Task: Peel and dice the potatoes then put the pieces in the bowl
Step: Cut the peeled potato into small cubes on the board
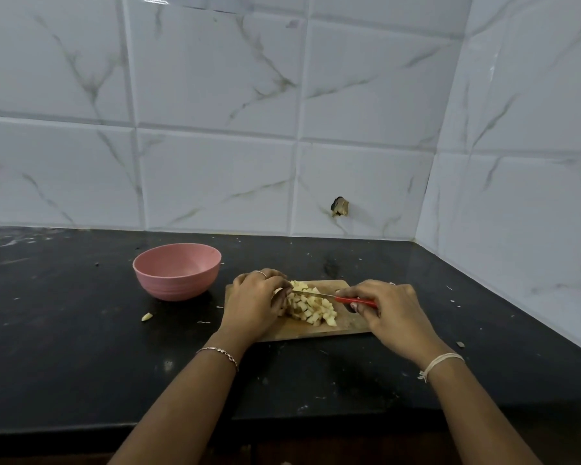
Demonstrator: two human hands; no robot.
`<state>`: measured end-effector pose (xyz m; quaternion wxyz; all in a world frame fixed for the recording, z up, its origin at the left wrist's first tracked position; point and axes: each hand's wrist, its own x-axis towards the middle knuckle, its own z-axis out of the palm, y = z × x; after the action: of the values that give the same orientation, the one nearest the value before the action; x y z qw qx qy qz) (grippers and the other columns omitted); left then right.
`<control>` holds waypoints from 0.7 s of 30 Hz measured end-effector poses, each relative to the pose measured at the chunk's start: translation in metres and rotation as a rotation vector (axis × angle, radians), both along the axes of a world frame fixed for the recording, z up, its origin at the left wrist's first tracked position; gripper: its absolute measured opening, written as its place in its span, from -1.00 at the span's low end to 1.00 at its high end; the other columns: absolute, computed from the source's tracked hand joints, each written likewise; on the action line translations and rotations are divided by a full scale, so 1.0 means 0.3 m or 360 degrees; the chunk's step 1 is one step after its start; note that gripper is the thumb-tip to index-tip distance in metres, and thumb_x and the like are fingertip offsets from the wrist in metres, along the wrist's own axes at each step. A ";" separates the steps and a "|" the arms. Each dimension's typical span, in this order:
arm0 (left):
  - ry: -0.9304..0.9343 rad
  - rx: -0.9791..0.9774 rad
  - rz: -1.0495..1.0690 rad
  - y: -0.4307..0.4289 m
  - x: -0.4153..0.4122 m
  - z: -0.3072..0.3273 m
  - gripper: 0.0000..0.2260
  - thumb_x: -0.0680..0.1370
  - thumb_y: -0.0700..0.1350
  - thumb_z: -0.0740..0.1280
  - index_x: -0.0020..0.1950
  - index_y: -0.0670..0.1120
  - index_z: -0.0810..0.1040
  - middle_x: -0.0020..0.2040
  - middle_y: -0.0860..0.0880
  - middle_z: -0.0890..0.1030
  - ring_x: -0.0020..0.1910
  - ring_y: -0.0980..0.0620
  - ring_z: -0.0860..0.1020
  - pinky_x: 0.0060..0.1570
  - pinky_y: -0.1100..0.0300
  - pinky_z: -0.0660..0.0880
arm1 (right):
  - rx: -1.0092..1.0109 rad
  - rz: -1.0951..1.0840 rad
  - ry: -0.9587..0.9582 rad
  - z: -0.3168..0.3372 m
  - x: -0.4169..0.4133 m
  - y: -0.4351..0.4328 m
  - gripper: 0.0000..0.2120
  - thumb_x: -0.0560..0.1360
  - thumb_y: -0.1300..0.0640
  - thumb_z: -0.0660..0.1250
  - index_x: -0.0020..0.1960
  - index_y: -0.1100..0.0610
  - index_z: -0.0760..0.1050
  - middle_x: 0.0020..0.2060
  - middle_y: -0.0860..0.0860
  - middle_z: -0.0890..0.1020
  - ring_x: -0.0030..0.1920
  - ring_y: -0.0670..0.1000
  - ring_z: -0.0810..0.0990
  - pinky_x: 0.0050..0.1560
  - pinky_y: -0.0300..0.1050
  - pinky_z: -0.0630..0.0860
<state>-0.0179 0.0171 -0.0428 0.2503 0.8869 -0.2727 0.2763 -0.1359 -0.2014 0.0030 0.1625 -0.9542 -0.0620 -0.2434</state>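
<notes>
A pile of pale diced potato pieces [311,305] lies on a small wooden cutting board [349,322] on the black counter. My left hand [255,300] curls over the left side of the pile and holds potato there; what lies under its fingers is hidden. My right hand [388,310] grips the red handle of a knife [329,296], whose thin blade lies across the top of the pile, tip toward my left fingers. A pink bowl [177,270] stands upright to the left of the board, and its visible inside looks bare.
One loose potato piece [147,317] lies on the black counter [81,347] below the bowl. Small scraps dot the counter. White marble-look tiled walls [517,162] close the back and right side. The counter's front edge runs just below my forearms.
</notes>
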 end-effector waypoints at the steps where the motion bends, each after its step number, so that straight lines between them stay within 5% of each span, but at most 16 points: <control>1: 0.0017 0.0009 0.0016 0.000 0.001 -0.002 -0.81 0.61 0.03 0.25 0.11 0.11 0.64 0.21 0.20 0.55 0.22 0.13 0.47 0.30 0.01 0.29 | 0.0027 0.0006 0.0009 -0.001 0.000 -0.005 -0.68 0.55 0.15 0.36 0.15 -0.25 0.57 0.03 -0.27 0.61 -0.01 -0.22 0.48 0.28 -0.08 0.25; 6: 0.0063 0.0023 0.0095 0.003 0.001 -0.004 -0.81 0.62 0.00 0.24 0.13 0.07 0.62 0.21 0.17 0.55 0.22 0.11 0.47 0.26 0.03 0.26 | 0.0204 0.0045 0.0018 -0.013 -0.009 -0.031 -0.68 0.51 0.17 0.40 0.09 -0.26 0.60 -0.04 -0.33 0.62 0.04 -0.17 0.56 0.23 0.10 0.44; 12: 0.0063 0.0042 0.0134 0.003 -0.022 0.010 -0.79 0.62 -0.02 0.23 0.18 0.05 0.60 0.21 0.12 0.57 0.23 0.07 0.47 0.25 0.03 0.26 | 0.0485 -0.0048 0.0079 -0.032 -0.023 -0.063 -0.72 0.54 0.17 0.38 0.13 -0.17 0.60 -0.05 -0.26 0.64 -0.02 -0.19 0.58 0.06 -0.17 0.54; 17: 0.0079 0.0012 0.0132 0.002 -0.027 0.020 -0.79 0.61 -0.05 0.25 0.20 0.05 0.59 0.21 0.10 0.58 0.25 0.04 0.48 0.26 -0.01 0.32 | 0.0895 -0.0175 0.0008 -0.074 -0.013 -0.081 -0.73 0.55 0.25 0.33 0.03 -0.12 0.57 -0.10 -0.19 0.66 -0.02 -0.17 0.60 -0.04 -0.23 0.49; 21: 0.0188 0.0074 0.0108 -0.006 -0.015 0.025 -0.75 0.60 0.00 0.26 0.25 0.05 0.55 0.27 0.06 0.54 0.27 -0.01 0.47 0.21 -0.06 0.41 | 0.0881 -0.0383 0.0182 -0.101 0.014 -0.137 -0.80 0.62 0.25 0.18 0.14 -0.01 0.43 -0.02 -0.05 0.63 -0.01 -0.03 0.55 -0.15 -0.15 0.38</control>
<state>-0.0224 0.0152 -0.0352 0.2356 0.9161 -0.2335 0.2253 -0.1316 -0.2424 -0.0273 0.3895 -0.8863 0.1293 -0.2145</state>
